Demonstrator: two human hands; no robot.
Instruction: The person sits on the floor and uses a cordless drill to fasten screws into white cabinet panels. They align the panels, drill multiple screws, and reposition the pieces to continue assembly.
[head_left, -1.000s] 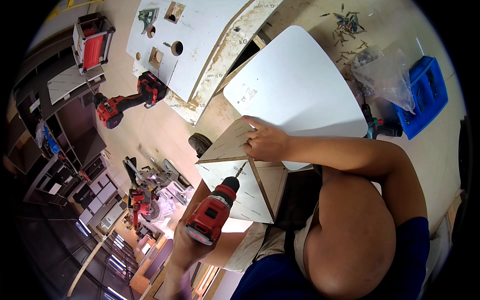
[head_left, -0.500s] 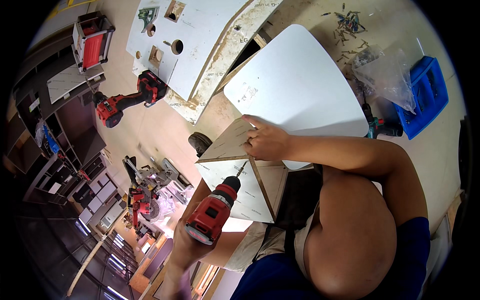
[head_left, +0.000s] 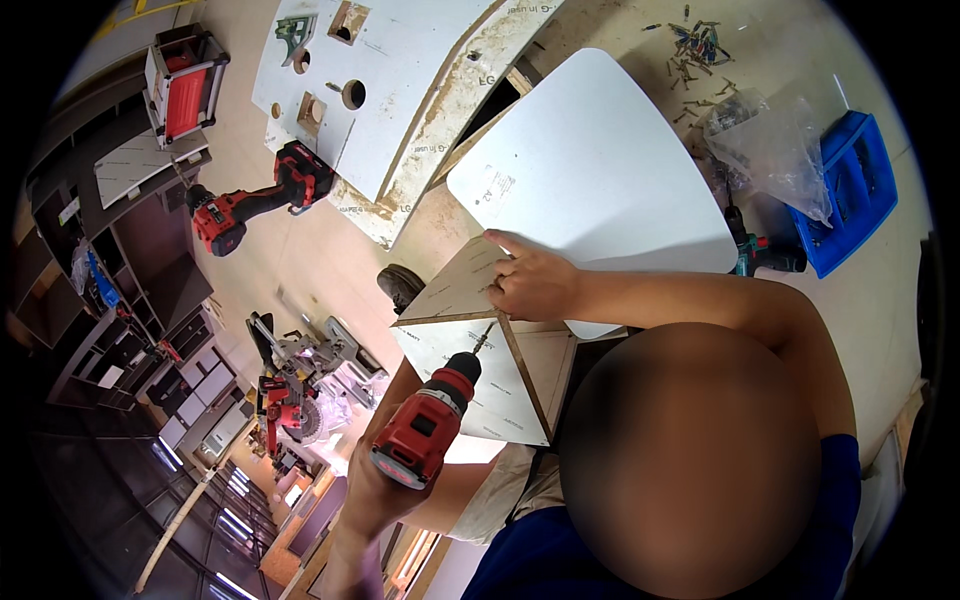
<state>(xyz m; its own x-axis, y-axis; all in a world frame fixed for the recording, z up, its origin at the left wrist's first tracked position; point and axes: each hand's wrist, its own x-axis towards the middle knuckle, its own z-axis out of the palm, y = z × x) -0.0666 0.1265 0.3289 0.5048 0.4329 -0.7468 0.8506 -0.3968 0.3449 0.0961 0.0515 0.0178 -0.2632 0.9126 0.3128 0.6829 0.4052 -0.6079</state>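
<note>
My left hand point(head_left: 385, 490) is wrapped round a red and black cordless drill point(head_left: 425, 425). Its long bit point(head_left: 484, 338) reaches the white-faced board point(head_left: 450, 375) of a panel assembly, near the corner where the boards meet. Whether the tip has entered the board I cannot tell. My right hand point(head_left: 535, 280) grips that corner beside the bit. Its index finger lies stretched along the adjoining board point(head_left: 450, 290), while the other fingers curl at the edge. Beyond my right hand lies a rounded white panel point(head_left: 590, 160).
A large board with cut-outs point(head_left: 400, 70) lies ahead. A second red drill point(head_left: 260, 200) stands left of it. Loose screws point(head_left: 698, 45), a plastic bag point(head_left: 765, 140), a blue tray point(head_left: 850, 195) and a green-black drill point(head_left: 760, 250) lie right. A saw point(head_left: 295, 410) stands left.
Both hands, the drill and the boards look unmoved. A blurred round patch now covers the area over my lap at lower right.
</note>
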